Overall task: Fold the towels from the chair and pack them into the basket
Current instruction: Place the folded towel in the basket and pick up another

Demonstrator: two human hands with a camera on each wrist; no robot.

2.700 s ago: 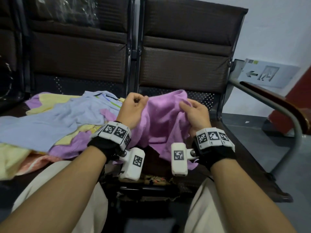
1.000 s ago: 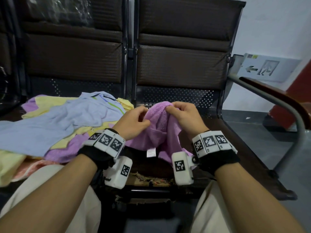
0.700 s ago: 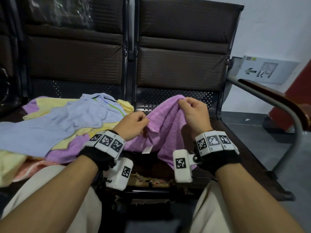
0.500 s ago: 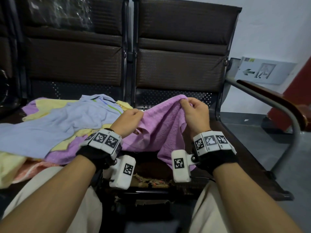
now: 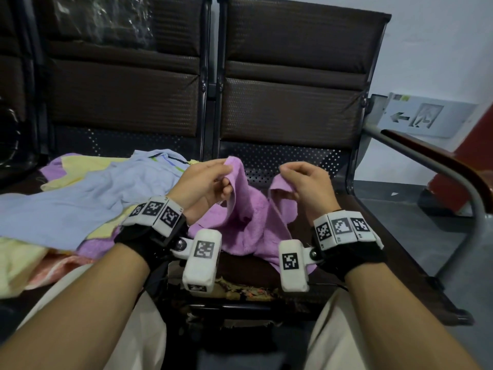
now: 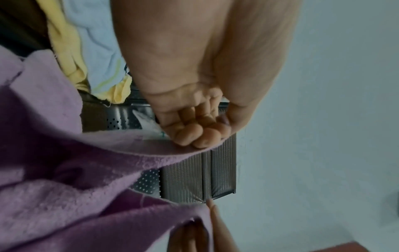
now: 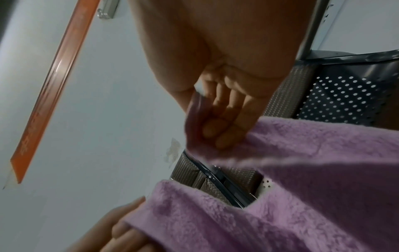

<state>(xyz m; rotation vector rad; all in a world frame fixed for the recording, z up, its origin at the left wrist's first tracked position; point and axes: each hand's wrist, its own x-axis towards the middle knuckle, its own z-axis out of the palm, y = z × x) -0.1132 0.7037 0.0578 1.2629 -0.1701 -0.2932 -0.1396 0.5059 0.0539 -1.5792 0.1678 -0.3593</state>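
Observation:
A purple towel [image 5: 253,222] hangs between my two hands over the right-hand chair seat [image 5: 378,236]. My left hand [image 5: 210,180] pinches one upper corner with curled fingers, which also shows in the left wrist view as fingers [image 6: 194,131] on the towel edge [image 6: 108,153]. My right hand [image 5: 298,180] pinches the other corner; in the right wrist view its fingers [image 7: 220,126] curl over the fluffy purple cloth [image 7: 302,170]. The towel's middle sags down onto the seat. No basket is in view.
A heap of towels, light blue [image 5: 80,198], yellow [image 5: 80,166] and purple, covers the left-hand seat. Dark padded chair backs [image 5: 288,108] rise behind. A metal armrest [image 5: 440,166] curves down at the right. My knees flank the seat's front edge.
My hands came together at the towel's top, then drew apart. Now each holds a separate corner, and the cloth sags in a dip between them.

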